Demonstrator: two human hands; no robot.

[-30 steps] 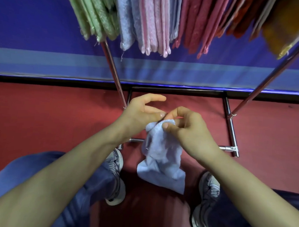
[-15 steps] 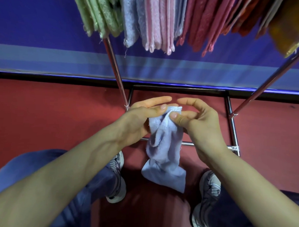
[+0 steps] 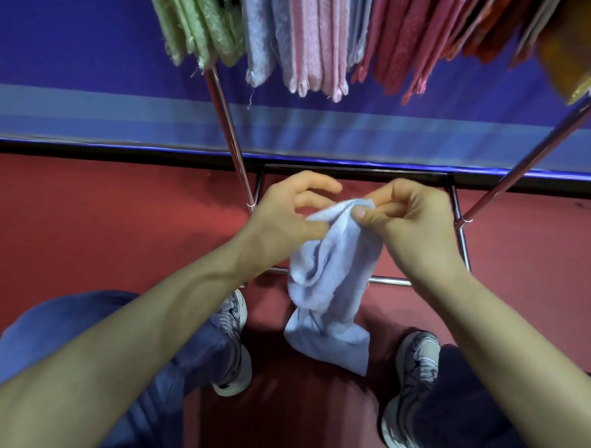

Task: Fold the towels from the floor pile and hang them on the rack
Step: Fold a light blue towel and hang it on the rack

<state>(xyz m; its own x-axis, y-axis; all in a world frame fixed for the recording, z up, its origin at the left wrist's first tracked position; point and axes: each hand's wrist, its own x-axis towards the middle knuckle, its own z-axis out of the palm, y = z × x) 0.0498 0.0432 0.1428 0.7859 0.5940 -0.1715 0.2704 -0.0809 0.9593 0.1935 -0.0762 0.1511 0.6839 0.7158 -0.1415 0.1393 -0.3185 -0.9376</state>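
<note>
A light blue towel [image 3: 332, 286] hangs crumpled between my hands, above the red floor. My right hand [image 3: 412, 225] pinches its top corner between thumb and fingers. My left hand [image 3: 287, 216] holds the towel's upper edge on the left side, with its index and middle fingers stretched out above the cloth. The rack's chrome poles [image 3: 230, 136] rise in front of me. Several folded towels hang from the top: green [image 3: 194, 23], pale blue [image 3: 258, 32], pink [image 3: 319, 38], red [image 3: 407, 39] and orange [image 3: 573, 43]. No floor pile is in view.
The rack's base frame [image 3: 459, 237] lies on the red floor [image 3: 84, 231] just ahead of my shoes [image 3: 234, 343]. A blue striped wall [image 3: 90, 79] stands behind the rack.
Both hands have lifted the blue towel a little higher. They have moved slightly apart along its top edge, and my right hand now pinches a pulled-out corner.
</note>
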